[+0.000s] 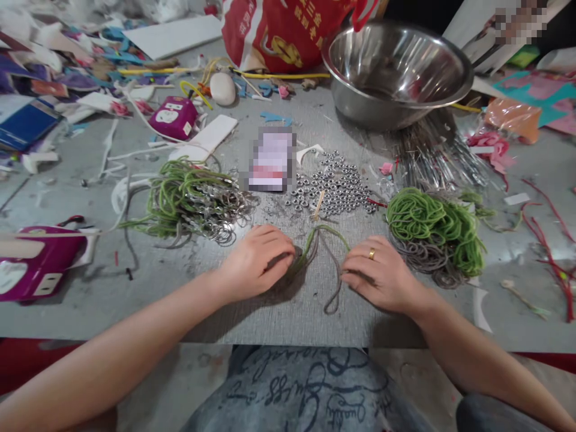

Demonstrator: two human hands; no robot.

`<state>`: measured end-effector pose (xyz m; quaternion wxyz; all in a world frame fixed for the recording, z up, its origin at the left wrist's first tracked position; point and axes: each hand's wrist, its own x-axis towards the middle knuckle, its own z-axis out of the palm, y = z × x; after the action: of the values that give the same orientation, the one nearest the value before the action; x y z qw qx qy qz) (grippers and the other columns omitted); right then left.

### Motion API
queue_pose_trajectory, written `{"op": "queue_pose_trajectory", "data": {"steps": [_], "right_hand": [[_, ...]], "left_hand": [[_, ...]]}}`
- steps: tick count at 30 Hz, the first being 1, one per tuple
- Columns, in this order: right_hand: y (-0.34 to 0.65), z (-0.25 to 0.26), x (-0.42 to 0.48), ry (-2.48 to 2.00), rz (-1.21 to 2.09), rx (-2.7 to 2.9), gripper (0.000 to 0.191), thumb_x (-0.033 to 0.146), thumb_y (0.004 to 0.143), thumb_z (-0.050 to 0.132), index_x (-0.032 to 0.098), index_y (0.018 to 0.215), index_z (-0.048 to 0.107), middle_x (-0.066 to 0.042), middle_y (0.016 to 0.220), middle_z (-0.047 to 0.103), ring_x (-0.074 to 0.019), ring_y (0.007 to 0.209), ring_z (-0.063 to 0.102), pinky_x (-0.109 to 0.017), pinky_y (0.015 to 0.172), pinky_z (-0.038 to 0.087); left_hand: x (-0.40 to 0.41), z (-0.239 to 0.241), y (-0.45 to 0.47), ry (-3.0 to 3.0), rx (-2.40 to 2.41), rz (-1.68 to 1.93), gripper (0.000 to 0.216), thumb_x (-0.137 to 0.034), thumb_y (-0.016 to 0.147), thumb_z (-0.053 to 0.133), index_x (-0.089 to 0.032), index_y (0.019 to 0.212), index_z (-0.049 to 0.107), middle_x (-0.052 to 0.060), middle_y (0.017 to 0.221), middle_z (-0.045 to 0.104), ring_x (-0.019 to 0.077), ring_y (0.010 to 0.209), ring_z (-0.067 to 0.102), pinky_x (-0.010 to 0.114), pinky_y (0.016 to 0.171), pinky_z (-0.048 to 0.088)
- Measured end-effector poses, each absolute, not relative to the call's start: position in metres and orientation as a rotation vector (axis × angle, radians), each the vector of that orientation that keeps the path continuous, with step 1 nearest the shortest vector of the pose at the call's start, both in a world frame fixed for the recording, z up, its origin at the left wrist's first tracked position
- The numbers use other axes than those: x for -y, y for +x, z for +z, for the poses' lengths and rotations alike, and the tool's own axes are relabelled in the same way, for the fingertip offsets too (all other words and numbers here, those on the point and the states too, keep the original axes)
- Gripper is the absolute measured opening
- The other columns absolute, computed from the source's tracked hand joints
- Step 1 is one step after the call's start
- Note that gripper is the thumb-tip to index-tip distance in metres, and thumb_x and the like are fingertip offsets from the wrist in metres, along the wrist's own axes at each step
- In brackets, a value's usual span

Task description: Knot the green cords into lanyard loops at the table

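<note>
Between my hands runs a green and grey cord (318, 235), arched over the table with a grey loop hanging toward me. My left hand (258, 259) pinches one end of it, and the fingertips partly hide that end. My right hand (380, 270), with a gold ring, has its fingers closed on the cord's other side. Just beyond lie many small silver beads (337, 186). To the left is a bundle of green cords with metal rings (193, 201). A heap of green and grey cords (432, 225) sits beside my right hand.
A phone (271, 161) lies past the beads. At the back stand a steel bowl (396, 72) and a red bag (279, 36). Purple boxes (173, 117) are on the left. Thin metal wires (441, 150) and red cords (551, 258) lie on the right.
</note>
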<state>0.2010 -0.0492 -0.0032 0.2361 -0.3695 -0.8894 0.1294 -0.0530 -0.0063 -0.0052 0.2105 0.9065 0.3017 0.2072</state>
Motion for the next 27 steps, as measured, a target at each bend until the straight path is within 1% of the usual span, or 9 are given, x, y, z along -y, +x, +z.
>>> {"op": "queue_pose_trajectory", "data": {"steps": [3, 7, 11, 14, 16, 18, 21, 24, 27], "right_hand": [[0.203, 0.0, 0.047, -1.068, 0.283, 2.456, 0.019, 0.026, 0.089, 0.047, 0.018, 0.079, 0.061, -0.002, 0.073, 0.067, -0.0129, 0.068, 0.056, -0.03, 0.071, 0.033], [0.203, 0.001, 0.046, -1.085, 0.201, 2.514, 0.019, 0.025, 0.09, 0.048, 0.018, 0.081, 0.064, -0.002, 0.076, 0.068, -0.014, 0.07, 0.056, -0.031, 0.071, 0.034], [0.199, -0.001, 0.043, -1.095, 0.115, 2.566, 0.018, 0.026, 0.089, 0.05, 0.018, 0.089, 0.066, -0.006, 0.092, 0.069, -0.0187, 0.084, 0.057, -0.034, 0.077, 0.038], [0.194, -0.003, 0.04, -1.115, 0.032, 2.597, 0.022, 0.026, 0.09, 0.047, 0.017, 0.099, 0.066, -0.009, 0.107, 0.067, -0.0224, 0.098, 0.055, -0.038, 0.083, 0.04], [0.191, -0.005, 0.038, -1.123, -0.001, 2.626, 0.025, 0.025, 0.09, 0.045, 0.015, 0.103, 0.065, -0.011, 0.113, 0.064, -0.0237, 0.103, 0.054, -0.04, 0.086, 0.041], [0.19, -0.008, 0.035, -1.128, -0.021, 2.653, 0.028, 0.026, 0.09, 0.046, 0.013, 0.108, 0.063, -0.013, 0.117, 0.062, -0.0251, 0.108, 0.053, -0.042, 0.088, 0.042], [0.189, -0.017, 0.035, -1.159, -0.032, 2.68, 0.034, 0.028, 0.088, 0.049, 0.01, 0.116, 0.059, -0.017, 0.123, 0.058, -0.0275, 0.114, 0.05, -0.046, 0.092, 0.041], [0.188, -0.027, 0.04, -1.21, -0.018, 2.709, 0.038, 0.028, 0.088, 0.049, 0.009, 0.121, 0.056, -0.017, 0.129, 0.054, -0.0288, 0.119, 0.047, -0.048, 0.094, 0.041], [0.186, -0.032, 0.046, -1.248, -0.019, 2.73, 0.04, 0.031, 0.088, 0.049, 0.011, 0.122, 0.055, -0.018, 0.132, 0.052, -0.0309, 0.122, 0.046, -0.052, 0.096, 0.038]], "left_hand": [[0.01, -0.001, -0.048, 2.633, -0.945, 0.46, 0.022, -0.027, 0.086, 0.044, -0.016, 0.075, 0.06, 0.003, 0.072, 0.063, 0.0168, 0.074, 0.054, 0.032, 0.071, 0.043], [0.021, 0.001, -0.036, 2.819, -0.978, 0.315, 0.024, -0.031, 0.085, 0.047, -0.016, 0.072, 0.059, 0.004, 0.07, 0.061, 0.0183, 0.073, 0.053, 0.031, 0.065, 0.04], [0.024, 0.001, -0.02, 2.893, -1.086, 0.201, 0.019, -0.03, 0.084, 0.051, -0.015, 0.075, 0.06, 0.005, 0.069, 0.061, 0.0217, 0.075, 0.055, 0.033, 0.063, 0.04], [0.019, 0.0, -0.01, 2.879, -1.196, 0.136, 0.021, -0.032, 0.084, 0.051, -0.014, 0.077, 0.061, 0.009, 0.068, 0.062, 0.0256, 0.078, 0.057, 0.035, 0.063, 0.042], [0.017, -0.002, -0.005, 2.856, -1.226, 0.092, 0.024, -0.033, 0.084, 0.05, -0.013, 0.078, 0.062, 0.011, 0.069, 0.063, 0.0278, 0.079, 0.058, 0.037, 0.063, 0.042], [0.016, -0.005, -0.004, 2.836, -1.228, 0.072, 0.023, -0.03, 0.085, 0.05, -0.012, 0.078, 0.062, 0.011, 0.068, 0.063, 0.0285, 0.079, 0.059, 0.038, 0.064, 0.043], [0.016, -0.008, -0.005, 2.842, -1.185, 0.057, 0.021, -0.022, 0.085, 0.047, -0.012, 0.075, 0.063, 0.011, 0.067, 0.064, 0.0271, 0.077, 0.06, 0.037, 0.064, 0.043], [0.017, -0.009, -0.009, 2.85, -1.15, 0.028, 0.021, -0.016, 0.083, 0.046, -0.013, 0.072, 0.063, 0.01, 0.065, 0.065, 0.0257, 0.074, 0.061, 0.036, 0.063, 0.044], [0.017, -0.008, -0.012, 2.832, -1.148, 0.008, 0.02, -0.015, 0.081, 0.048, -0.013, 0.071, 0.064, 0.009, 0.063, 0.064, 0.0245, 0.073, 0.061, 0.035, 0.062, 0.044]]}}
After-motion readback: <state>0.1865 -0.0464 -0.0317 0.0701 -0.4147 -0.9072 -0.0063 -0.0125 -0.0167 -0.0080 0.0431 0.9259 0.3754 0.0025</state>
